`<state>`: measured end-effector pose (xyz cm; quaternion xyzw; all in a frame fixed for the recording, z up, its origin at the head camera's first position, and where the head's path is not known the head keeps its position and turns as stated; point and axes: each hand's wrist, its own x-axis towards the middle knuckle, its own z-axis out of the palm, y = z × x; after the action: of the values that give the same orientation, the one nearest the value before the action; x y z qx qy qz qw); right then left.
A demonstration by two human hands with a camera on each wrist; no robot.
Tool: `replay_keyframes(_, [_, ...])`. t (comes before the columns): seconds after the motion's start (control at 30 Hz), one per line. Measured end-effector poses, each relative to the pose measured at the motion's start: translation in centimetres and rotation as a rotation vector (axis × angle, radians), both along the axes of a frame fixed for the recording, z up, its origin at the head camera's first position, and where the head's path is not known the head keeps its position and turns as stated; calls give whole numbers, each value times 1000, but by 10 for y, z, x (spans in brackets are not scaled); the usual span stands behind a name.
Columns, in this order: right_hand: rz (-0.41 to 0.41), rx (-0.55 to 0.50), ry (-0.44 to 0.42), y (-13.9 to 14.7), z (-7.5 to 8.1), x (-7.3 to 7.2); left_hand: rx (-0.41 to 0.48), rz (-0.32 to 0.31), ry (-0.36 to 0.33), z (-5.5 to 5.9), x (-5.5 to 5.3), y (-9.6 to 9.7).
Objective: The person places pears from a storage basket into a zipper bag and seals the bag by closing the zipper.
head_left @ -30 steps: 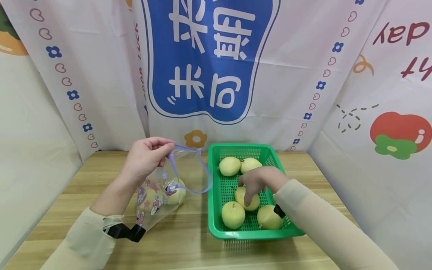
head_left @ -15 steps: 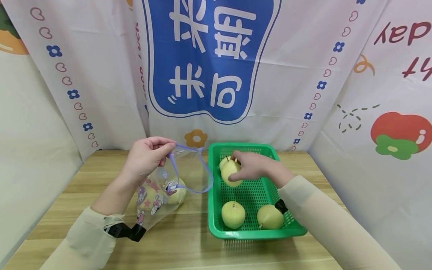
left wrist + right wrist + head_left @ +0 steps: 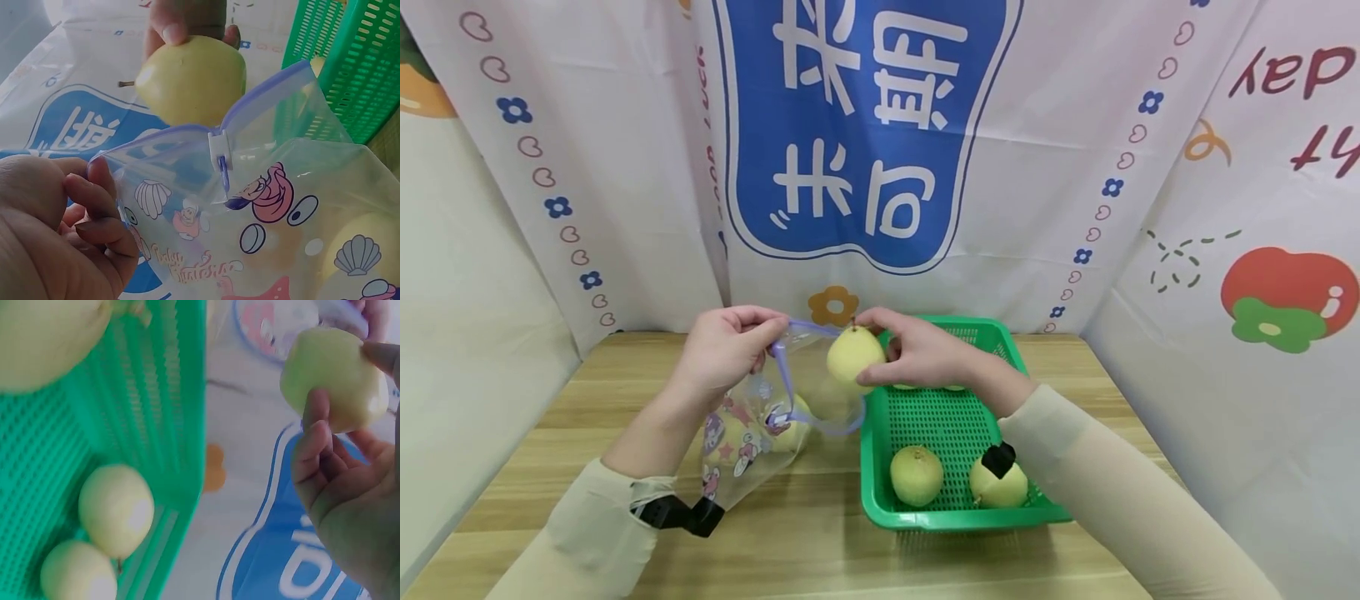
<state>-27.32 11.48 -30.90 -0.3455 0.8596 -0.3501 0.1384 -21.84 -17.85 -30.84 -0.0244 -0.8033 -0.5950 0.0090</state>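
Observation:
A yellow-green pear (image 3: 854, 357) is gripped between the thumb and fingers of my right hand (image 3: 917, 350), right at the mouth of a clear zip bag. My left hand (image 3: 727, 346) pinches one corner of the bag's purple zip edge and keeps the mouth spread. The bag (image 3: 206, 244) is printed with cartoon figures and shells, and a white slider sits on its zip. Inside it lies at least one pear (image 3: 790, 433), seen through the plastic. In the left wrist view the held pear (image 3: 190, 81) appears just beyond the bag's edge, its stem pointing left.
A green plastic basket (image 3: 871, 467) stands right of the bag. Two pears (image 3: 917, 477) (image 3: 1000, 483) sit at its near end. Two more pears (image 3: 117, 509) (image 3: 78, 575) lie at its far end, mostly behind my right hand in the head view. A printed cloth (image 3: 655, 167) hangs behind the wooden table (image 3: 775, 550).
My right hand has taken a pear from the middle of the basket, lifted it and carried it left to the bag's mouth. The left hand stays in place with the bag.

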Motion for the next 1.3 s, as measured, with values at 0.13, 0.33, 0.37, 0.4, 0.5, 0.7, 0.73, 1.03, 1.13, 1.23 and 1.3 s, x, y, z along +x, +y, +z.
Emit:
replay_keyframes(0.13, [80,29,6,-20,2,9,-18,-13,-13,1,1,2])
replay_keyframes(0.33, [124,145,106,-47,-2,20,-43,-24,-24,5,5,3])
replay_keyframes(0.37, [126,145,103,-50,-3,21,-45,-24,-22,5,5,3])
replay_keyframes(0.4, [122,131,83,-51,-2,22,-44,-23,-19,5,6,2])
replay_keyframes(0.5, [102,59,14,-51,-1,22,-41,-2,-16,6,6,0])
replay_keyframes(0.7, [34,-48,0,-34,5,17,-6,36,-21,8,6,-2])
replay_keyframes(0.73, [21,-48,13,-30,5,15,-2,38,-21,8,5,-2])
replay_keyframes(1.03, [-67,99,93,14,-9,-2,0,59,-9,5,2,-2])
replay_keyframes(1.13, [-63,168,110,24,-14,-7,-2,60,-9,5,2,-3])
replay_keyframes(1.23, [-31,234,108,30,-18,-10,-3,59,-11,5,2,-2])
replay_keyframes(1.3, [2,286,90,33,-19,-10,-5,56,-12,5,3,-2])
